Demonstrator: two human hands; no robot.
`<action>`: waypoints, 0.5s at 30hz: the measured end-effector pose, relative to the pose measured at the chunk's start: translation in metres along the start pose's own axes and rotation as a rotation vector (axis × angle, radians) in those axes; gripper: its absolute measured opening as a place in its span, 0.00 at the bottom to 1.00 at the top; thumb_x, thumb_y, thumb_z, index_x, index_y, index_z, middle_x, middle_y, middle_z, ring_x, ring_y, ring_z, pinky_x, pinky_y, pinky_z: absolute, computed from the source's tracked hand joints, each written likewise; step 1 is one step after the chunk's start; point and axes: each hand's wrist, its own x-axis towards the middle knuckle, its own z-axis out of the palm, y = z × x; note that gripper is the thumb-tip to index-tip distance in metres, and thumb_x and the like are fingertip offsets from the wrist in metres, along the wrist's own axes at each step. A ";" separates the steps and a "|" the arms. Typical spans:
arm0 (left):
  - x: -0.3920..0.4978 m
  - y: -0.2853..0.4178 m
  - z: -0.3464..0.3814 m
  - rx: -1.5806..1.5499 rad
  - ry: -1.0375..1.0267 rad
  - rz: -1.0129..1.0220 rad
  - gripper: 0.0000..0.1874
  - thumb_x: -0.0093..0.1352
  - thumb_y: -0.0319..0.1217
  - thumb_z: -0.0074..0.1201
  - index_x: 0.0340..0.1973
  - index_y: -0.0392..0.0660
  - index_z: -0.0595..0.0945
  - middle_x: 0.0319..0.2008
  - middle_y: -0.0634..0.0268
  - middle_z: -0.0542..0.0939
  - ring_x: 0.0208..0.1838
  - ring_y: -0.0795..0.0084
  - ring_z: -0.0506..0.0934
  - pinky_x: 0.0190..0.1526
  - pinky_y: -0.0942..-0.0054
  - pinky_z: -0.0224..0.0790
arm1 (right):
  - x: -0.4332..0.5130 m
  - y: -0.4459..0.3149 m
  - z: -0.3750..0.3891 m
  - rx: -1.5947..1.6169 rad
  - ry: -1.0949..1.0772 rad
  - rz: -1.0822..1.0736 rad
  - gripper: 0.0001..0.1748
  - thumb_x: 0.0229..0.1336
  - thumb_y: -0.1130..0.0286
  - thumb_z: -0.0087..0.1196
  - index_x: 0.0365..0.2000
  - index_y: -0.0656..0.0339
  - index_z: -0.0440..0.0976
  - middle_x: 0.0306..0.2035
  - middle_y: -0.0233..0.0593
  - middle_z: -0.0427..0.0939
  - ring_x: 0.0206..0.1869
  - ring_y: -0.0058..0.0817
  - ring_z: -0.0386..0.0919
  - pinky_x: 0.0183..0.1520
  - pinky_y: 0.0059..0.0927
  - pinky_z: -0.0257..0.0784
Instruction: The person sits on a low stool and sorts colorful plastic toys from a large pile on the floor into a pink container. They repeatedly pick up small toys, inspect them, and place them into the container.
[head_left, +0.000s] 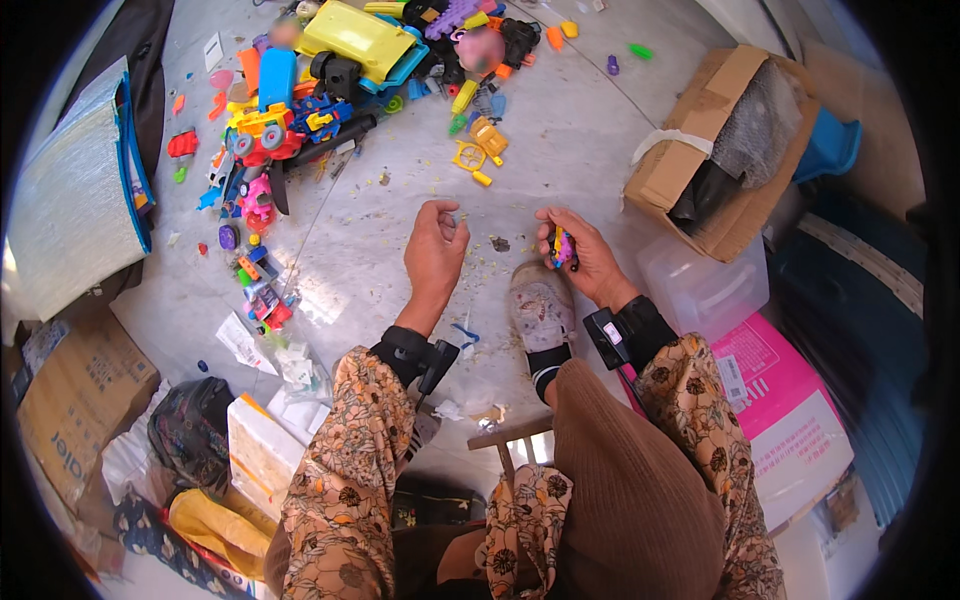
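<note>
My right hand (581, 255) is curled around a small multicoloured plastic toy (561, 247), with yellow, pink and purple parts showing between the fingers. It hovers just beyond the toe of my patterned shoe (541, 307). My left hand (436, 251) is held over the grey floor (375, 247), its fingers loosely bent and the thumb apart from them. I see nothing held in it, though part of the palm is hidden. Ahead and to the left spreads a heap of plastic toys, including a yellow toy truck bed (356, 41), a red-and-yellow toy vehicle (262, 135) and a pink toy figure (256, 196).
On the right, an open cardboard box (675, 165) holds bubble wrap (757, 124). Beside it are a clear plastic bin (705, 285) and a pink-and-white carton (780, 375). A silvery insulated bag (75, 187) and a brown carton (86, 405) stand left. Debris dots the floor.
</note>
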 end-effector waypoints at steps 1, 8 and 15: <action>0.000 0.006 -0.004 -0.061 -0.029 -0.002 0.17 0.66 0.29 0.65 0.49 0.48 0.78 0.34 0.70 0.80 0.30 0.70 0.77 0.35 0.69 0.72 | -0.002 -0.001 0.002 -0.026 0.031 0.019 0.19 0.73 0.56 0.52 0.50 0.62 0.77 0.36 0.35 0.81 0.32 0.22 0.81 0.29 0.25 0.76; 0.023 0.029 0.007 0.232 -0.008 0.284 0.13 0.68 0.28 0.62 0.48 0.49 0.80 0.36 0.64 0.77 0.32 0.66 0.78 0.35 0.67 0.71 | 0.001 -0.001 0.002 0.083 -0.187 0.119 0.22 0.75 0.54 0.47 0.52 0.62 0.75 0.38 0.37 0.81 0.32 0.24 0.80 0.30 0.27 0.77; 0.052 0.014 0.010 0.421 -0.032 0.353 0.12 0.66 0.30 0.63 0.45 0.50 0.80 0.37 0.65 0.74 0.34 0.66 0.80 0.35 0.66 0.72 | 0.003 -0.006 0.001 0.035 -0.143 0.086 0.21 0.75 0.54 0.46 0.53 0.61 0.74 0.40 0.41 0.82 0.35 0.27 0.81 0.32 0.28 0.79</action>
